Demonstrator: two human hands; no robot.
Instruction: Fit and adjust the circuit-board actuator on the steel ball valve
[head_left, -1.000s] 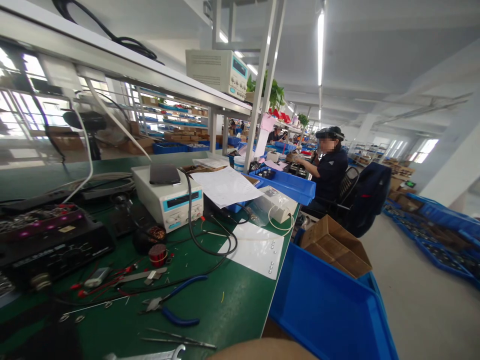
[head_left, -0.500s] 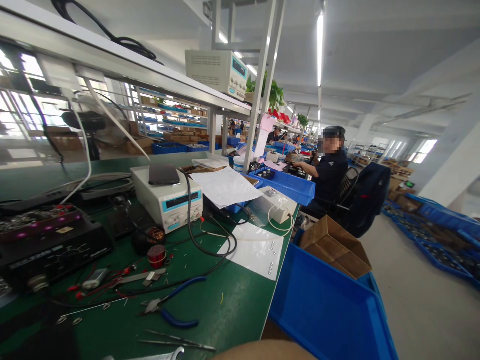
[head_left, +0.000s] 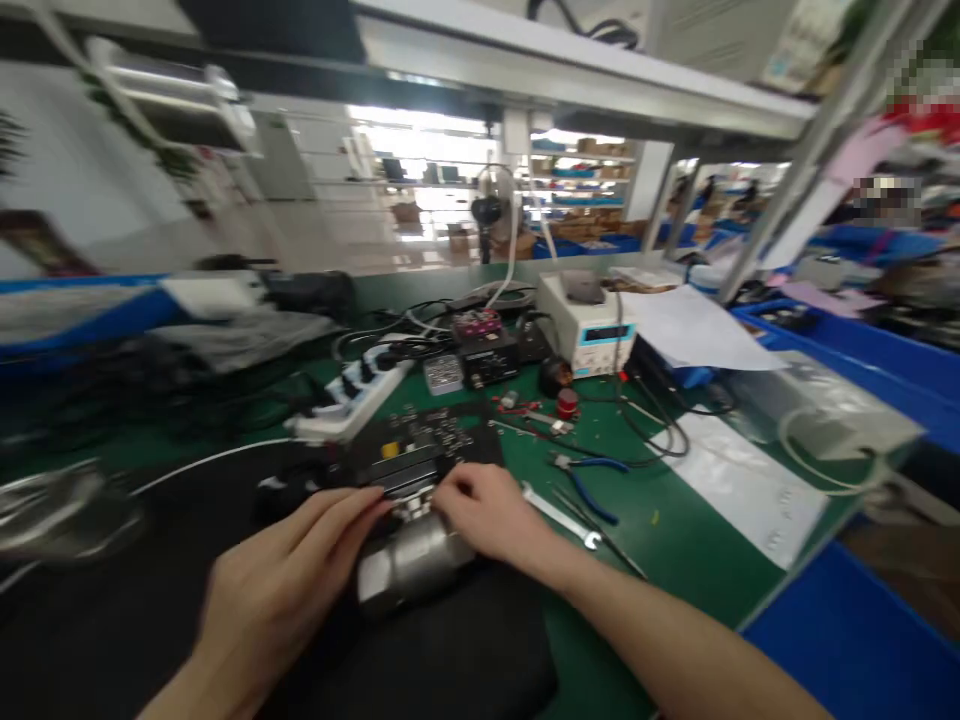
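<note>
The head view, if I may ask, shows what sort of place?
Probably an electronics workshop or assembly floor: a power supply, blue-handled pliers and a wrench are on a green workbench.

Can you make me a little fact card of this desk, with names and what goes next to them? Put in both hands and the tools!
Left hand: at the left side of a silver metal part, fingertips near its far end
Left hand point
Right hand: at the far right side of that part
Silver metal part: between the hands, over a black mat
Grip: too blurry to tell
Tools: a wrench and blue-handled pliers, handles spread, on the green tabletop
Farther back: red spool, white power strip
</note>
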